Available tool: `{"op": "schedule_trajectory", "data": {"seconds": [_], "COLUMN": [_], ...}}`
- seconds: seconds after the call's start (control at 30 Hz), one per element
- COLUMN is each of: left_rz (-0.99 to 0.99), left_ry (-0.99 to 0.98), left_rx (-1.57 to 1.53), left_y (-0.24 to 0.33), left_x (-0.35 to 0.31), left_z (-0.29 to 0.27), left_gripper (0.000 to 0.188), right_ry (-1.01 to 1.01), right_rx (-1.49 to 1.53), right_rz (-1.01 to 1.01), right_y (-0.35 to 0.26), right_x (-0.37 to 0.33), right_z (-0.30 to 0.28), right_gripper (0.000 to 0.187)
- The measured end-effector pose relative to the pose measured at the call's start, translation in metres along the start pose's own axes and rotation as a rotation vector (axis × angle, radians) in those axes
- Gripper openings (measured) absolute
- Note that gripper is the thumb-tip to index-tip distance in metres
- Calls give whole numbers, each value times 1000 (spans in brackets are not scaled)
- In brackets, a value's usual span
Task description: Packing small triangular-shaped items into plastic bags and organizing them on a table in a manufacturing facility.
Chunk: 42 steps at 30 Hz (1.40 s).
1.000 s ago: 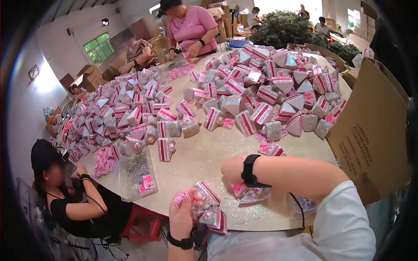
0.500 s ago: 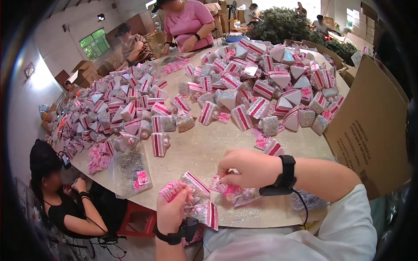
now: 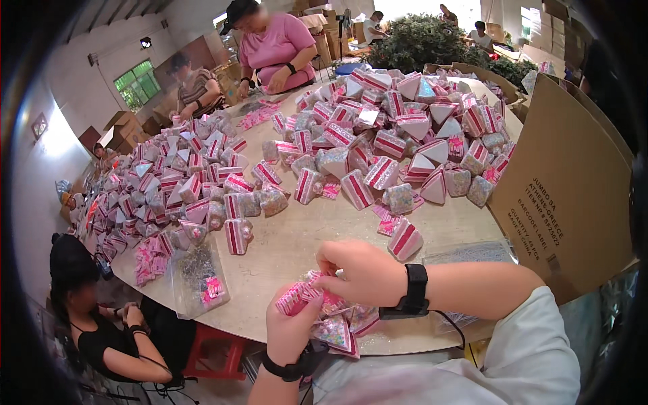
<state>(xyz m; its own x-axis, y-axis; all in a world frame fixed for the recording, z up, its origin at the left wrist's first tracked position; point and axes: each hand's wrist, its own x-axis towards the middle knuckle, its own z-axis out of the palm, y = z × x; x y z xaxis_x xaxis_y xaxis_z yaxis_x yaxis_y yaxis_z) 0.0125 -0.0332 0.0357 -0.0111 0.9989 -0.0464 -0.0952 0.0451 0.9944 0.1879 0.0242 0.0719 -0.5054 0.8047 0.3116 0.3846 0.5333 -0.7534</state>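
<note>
My left hand (image 3: 291,329) is closed on pink-and-white striped cards (image 3: 294,299) near the table's front edge. Bent over beside it, my right hand (image 3: 364,275) pinches at the same cards, its fingertips partly hidden. Below the hands lie cake-slice ornaments (image 3: 333,333) with pink bands and pale, speckled, glittery sides. How they are joined to the cards is too small to make out. A single cake-slice ornament (image 3: 405,239) rests on the table just beyond my right wrist.
Heaps of similar ornaments (image 3: 398,121) cover the far table (image 3: 304,233). Clear bags (image 3: 199,273) of thin strands lie left and right. A tall cardboard box (image 3: 563,182) stands at the right. A person in black (image 3: 101,324) sits at the left; others work behind.
My right hand has moved left to meet my left hand at the cards. The left hand has shifted slightly right, and the ornaments now lie closer together under both hands.
</note>
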Motion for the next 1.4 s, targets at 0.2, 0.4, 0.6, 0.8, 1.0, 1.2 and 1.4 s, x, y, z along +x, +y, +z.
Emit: {"op": "schedule_trajectory", "data": {"seconds": [0.2, 0.4, 0.6, 0.8, 1.0, 1.2, 1.4], "left_rz": [54, 43, 66, 119, 61, 94, 92], "left_ry": [51, 118, 176, 196, 226, 164, 152], "left_rx": [85, 83, 101, 235, 122, 107, 73], "left_y": [-6, -6, -6, 1, -2, -6, -8], "left_x": [-4, -8, -12, -23, -24, -17, -16], "left_z": [-3, -16, -17, -15, -22, -20, -20], "left_gripper": [18, 14, 14, 15, 16, 18, 18], "right_ry": [-75, -123, -407, -653, -705, -437, -900], "right_rx": [68, -765, -964, -1123, -1070, -998, -1044], "right_rz": [73, 320, 294, 531, 580, 375, 622], "right_y": [33, 111, 120, 152, 130, 173, 120], "right_x": [9, 14, 28, 45, 39, 12, 36], "right_z": [-34, -87, -65, -33, -30, -37, -58], "right_gripper": [24, 26, 22, 42, 36, 43, 38]}}
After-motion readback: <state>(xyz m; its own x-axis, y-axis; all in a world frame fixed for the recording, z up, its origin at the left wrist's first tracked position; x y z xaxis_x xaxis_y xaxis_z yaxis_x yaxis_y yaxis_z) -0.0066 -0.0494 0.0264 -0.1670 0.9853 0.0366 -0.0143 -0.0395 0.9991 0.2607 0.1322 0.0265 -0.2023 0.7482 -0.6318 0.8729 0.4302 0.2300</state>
